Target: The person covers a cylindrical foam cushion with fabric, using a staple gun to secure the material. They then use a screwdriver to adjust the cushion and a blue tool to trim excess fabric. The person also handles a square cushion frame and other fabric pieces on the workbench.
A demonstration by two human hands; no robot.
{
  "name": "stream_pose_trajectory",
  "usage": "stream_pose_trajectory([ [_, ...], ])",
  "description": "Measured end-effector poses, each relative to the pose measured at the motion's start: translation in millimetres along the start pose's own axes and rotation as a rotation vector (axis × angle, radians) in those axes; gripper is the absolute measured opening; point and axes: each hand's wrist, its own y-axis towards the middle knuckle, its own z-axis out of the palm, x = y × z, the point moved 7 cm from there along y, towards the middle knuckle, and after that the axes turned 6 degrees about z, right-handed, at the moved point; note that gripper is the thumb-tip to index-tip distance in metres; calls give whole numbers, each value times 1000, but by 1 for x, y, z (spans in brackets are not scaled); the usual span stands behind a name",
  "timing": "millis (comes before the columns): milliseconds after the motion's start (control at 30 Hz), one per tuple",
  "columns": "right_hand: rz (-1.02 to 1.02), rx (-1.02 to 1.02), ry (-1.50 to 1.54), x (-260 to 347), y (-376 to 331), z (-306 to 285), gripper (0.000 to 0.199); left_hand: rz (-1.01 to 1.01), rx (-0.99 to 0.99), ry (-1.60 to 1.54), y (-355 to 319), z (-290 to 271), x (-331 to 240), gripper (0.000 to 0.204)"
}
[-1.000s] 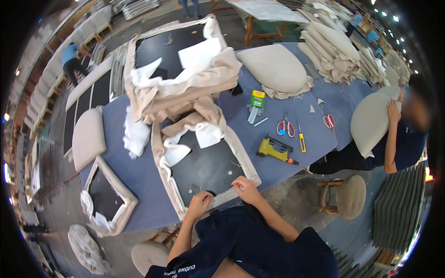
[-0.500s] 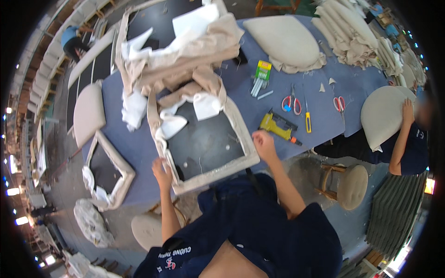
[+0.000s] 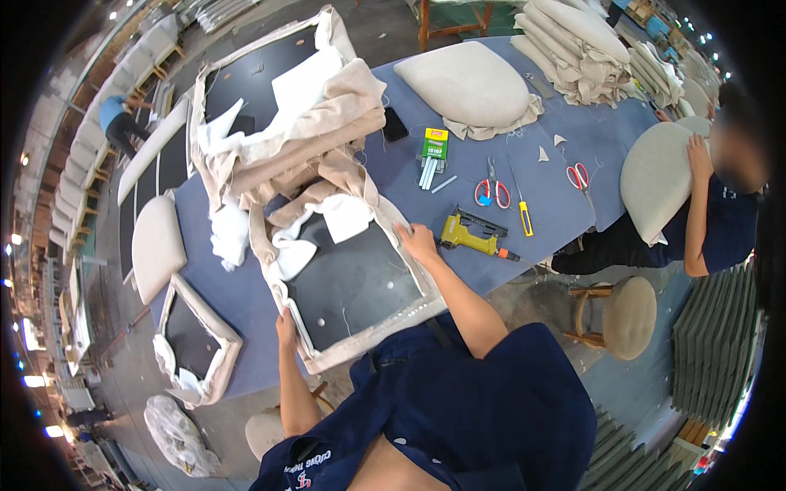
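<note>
A seat panel (image 3: 358, 282) with a black underside and beige fabric stapled round its edge lies at the near edge of the blue table (image 3: 524, 147). My left hand (image 3: 286, 329) grips its left rim. On the right rim rests my right hand (image 3: 418, 242), closed on the fabric border. Loose white and beige cloth (image 3: 323, 221) is bunched at the panel's far end. A yellow staple gun (image 3: 471, 233) lies on the table just right of my right hand.
Several more fabric-wrapped panels (image 3: 278, 106) are stacked behind. Red scissors (image 3: 491, 192), a yellow screwdriver (image 3: 521, 214) and a green staple box (image 3: 435, 143) lie on the table. A co-worker (image 3: 720, 204) at right holds a beige cushion (image 3: 655, 176). A round stool (image 3: 626, 315) stands nearby.
The panel has been pulled nearer to me and turned. My hands moved from its near edge out to its left and right rims.
</note>
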Motion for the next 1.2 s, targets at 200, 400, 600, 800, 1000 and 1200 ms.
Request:
stream_pose_trajectory([
  [200, -121, -237, 317, -21, -55, -89, 48, 192, 115, -17, 7, 25, -2, 45],
  [400, -205, -412, 579, -60, -113, -193, 32, 475, 97, -90, 6, 78, -29, 65],
  [600, -394, -466, 817, -122, -136, -261, 51, 912, 117, 38, -7, 141, -114, 54],
  [800, -466, -273, 1194, -137, -156, -248, 56, 1185, 215, -315, -25, 155, -195, 58],
  [1000, -650, 120, 1386, -23, -182, -221, 47, 1335, 356, -410, -15, 84, -164, 69],
  [1200, -314, 462, 743, 1, -151, -170, 52, 1060, 239, -726, 6, 25, -163, 87],
])
